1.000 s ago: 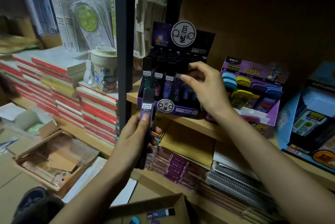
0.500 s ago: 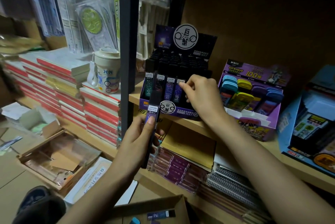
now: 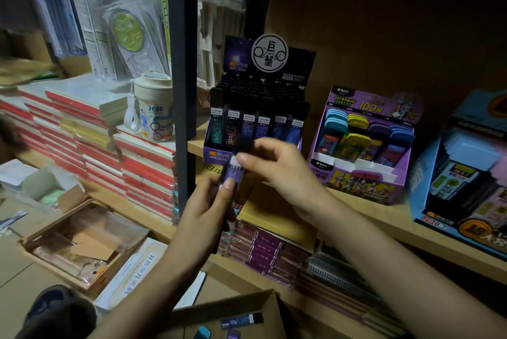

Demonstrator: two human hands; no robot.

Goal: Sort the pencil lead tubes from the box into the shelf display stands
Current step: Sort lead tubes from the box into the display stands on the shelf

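Now the left grip (image 3: 208,210) clasps the lower part of a tube (image 3: 235,172), thumb pressed on its purple face. The right grip (image 3: 277,167) pinches the same tube at its white label, under the black cap. It stands nearly upright, just before the stand (image 3: 258,122) on the shelf (image 3: 356,215). Below, the box (image 3: 233,305) holds loose tubes (image 3: 241,321).

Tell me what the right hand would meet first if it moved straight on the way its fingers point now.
The lead tube that the left hand holds. The right hand points left, and its fingertips seem to pinch the tube's upper part, though blur leaves this unsure.
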